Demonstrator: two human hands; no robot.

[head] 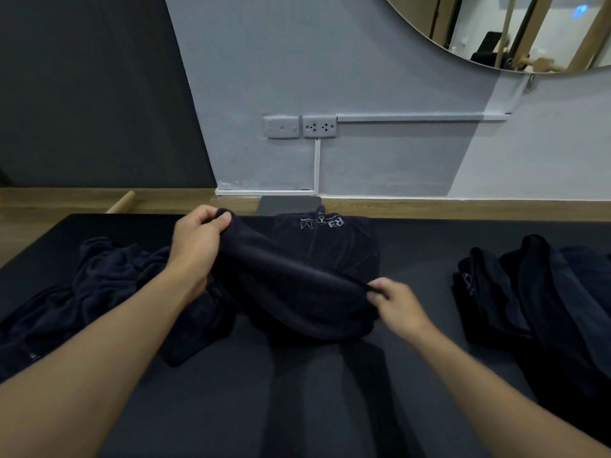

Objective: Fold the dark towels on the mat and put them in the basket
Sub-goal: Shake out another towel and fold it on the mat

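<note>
A dark navy towel (pixel 297 276) with white lettering near its far edge lies in the middle of the black mat (pixel 297 391). My left hand (pixel 198 239) pinches its far left corner and lifts it. My right hand (pixel 396 302) grips the near right corner, so the lifted edge stretches between both hands over the rest of the towel. A heap of crumpled dark towels (pixel 99 292) lies at the left of the mat. More dark towels (pixel 535 299), partly folded, lie at the right. No basket is in view.
A wooden floor strip (pixel 463 208) runs behind the mat below a grey wall with sockets (pixel 300 127). A small dark pad (pixel 289 204) sits at the mat's far edge. A wooden rod (pixel 120 202) lies at the far left. A round mirror (pixel 512 31) hangs top right.
</note>
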